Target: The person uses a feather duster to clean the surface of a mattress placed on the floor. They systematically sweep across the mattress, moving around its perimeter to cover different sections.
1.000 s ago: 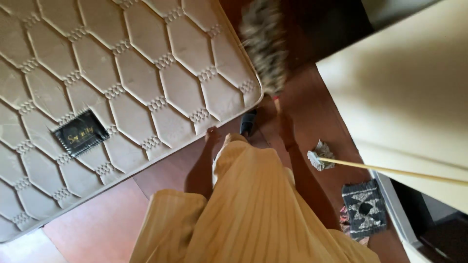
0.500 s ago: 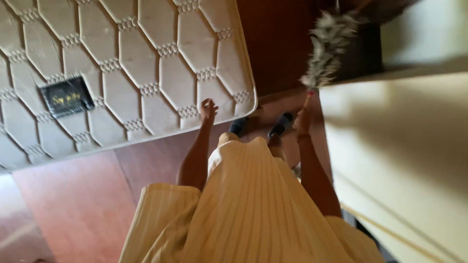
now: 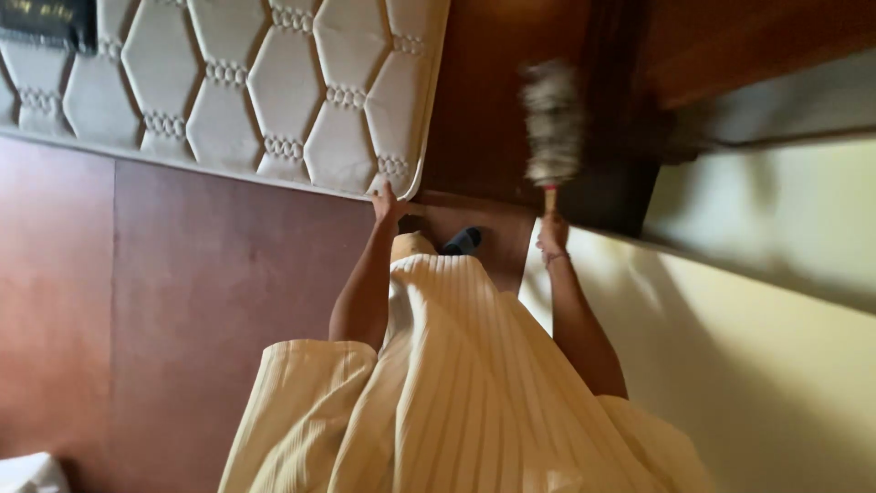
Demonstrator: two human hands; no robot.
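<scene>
At the far left, a quilted mattress (image 3: 274,91) with a hexagon stitch pattern lies on a reddish-brown wooden board (image 3: 182,301), its rounded corner reaching toward the middle of the view; a dark label (image 3: 50,20) sits at its top left edge. The left hand (image 3: 388,205) is stretched out to that corner and rests against the mattress edge, fingers together and flat on it rather than wrapped around anything. Just right of the hand, a dark shoe (image 3: 464,241) peeks out past the hem of a pale yellow pleated garment (image 3: 456,393) that fills the near middle. Farther right, the right hand (image 3: 551,236) is closed around the thin handle of a feather duster (image 3: 552,123), whose fluffy grey-and-white head points away from the person and is blurred; it stands in front of dark wooden furniture (image 3: 620,110). At the right, a pale cream surface (image 3: 757,365) runs from near to far, just beside the right forearm.
</scene>
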